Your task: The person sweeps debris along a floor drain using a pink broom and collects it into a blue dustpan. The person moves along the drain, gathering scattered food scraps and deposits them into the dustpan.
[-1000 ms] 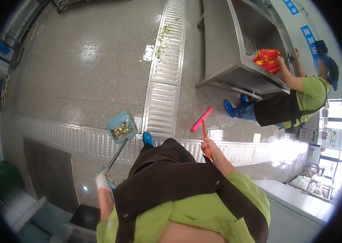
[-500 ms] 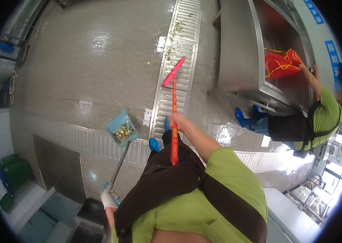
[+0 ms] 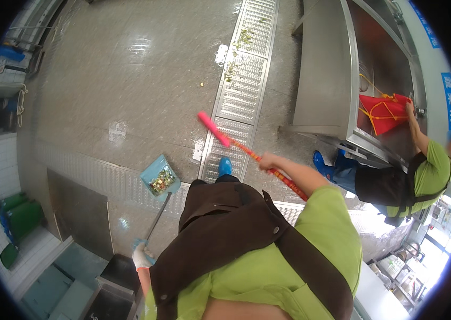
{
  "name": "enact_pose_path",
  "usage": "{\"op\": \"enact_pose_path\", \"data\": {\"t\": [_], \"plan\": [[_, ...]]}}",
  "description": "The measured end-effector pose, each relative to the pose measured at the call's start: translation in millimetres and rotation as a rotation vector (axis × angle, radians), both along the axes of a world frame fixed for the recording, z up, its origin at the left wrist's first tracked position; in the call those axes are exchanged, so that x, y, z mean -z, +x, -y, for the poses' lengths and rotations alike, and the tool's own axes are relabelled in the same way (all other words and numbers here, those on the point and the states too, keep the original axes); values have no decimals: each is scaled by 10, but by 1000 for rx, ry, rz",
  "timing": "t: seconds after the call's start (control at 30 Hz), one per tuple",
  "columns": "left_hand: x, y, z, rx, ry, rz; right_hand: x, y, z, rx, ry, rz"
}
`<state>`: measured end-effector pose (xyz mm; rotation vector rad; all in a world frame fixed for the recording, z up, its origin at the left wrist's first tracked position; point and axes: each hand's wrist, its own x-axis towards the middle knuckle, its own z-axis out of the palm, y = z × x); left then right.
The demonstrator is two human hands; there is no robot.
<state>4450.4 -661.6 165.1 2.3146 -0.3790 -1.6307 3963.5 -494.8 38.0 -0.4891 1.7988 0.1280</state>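
My right hand [image 3: 272, 161], bare, is closed around the red patterned handle of a broom [image 3: 214, 129]. Its narrow pink head lies slanted at the left side of the floor drain, in front of my blue-covered foot; the bristles cannot be seen from above. In a white and blue glove, my left hand [image 3: 142, 256] grips the dark long handle of a light-blue dustpan [image 3: 153, 169]. Chopped vegetable scraps [image 3: 161, 182] lie in the pan, which sits on the floor ahead and to the left, its mouth facing away from me.
Green leaf bits [image 3: 230, 72] are scattered on the metal drain grating [image 3: 234, 104] ahead. On the right, a co-worker [image 3: 423, 176] holds red cloth [image 3: 384, 112] in a steel sink [image 3: 324, 80]. Green bins [image 3: 20, 218] stand at the left wall. The floor has wet patches.
The broom head has come nearer and left off the grating, its handle swinging toward my right. My right hand has moved right. The dustpan stays put. The co-worker's red cloth has shifted.
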Motion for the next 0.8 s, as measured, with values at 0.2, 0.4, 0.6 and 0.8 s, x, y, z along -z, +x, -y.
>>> {"op": "enact_pose_path", "data": {"t": [0.2, 0.4, 0.6, 0.8], "plan": [[33, -199, 117, 13, -30, 102, -141, -558, 333, 274, -208, -44], [120, -790, 780, 130, -99, -32, 11, -145, 1439, 368, -347, 119], [222, -1169, 1468, -12, -39, -26, 392, -288, 2866, 447, -319, 427], [182, -1313, 1864, 182, -6, -1, 266, -1396, 2580, 598, -183, 200]]}}
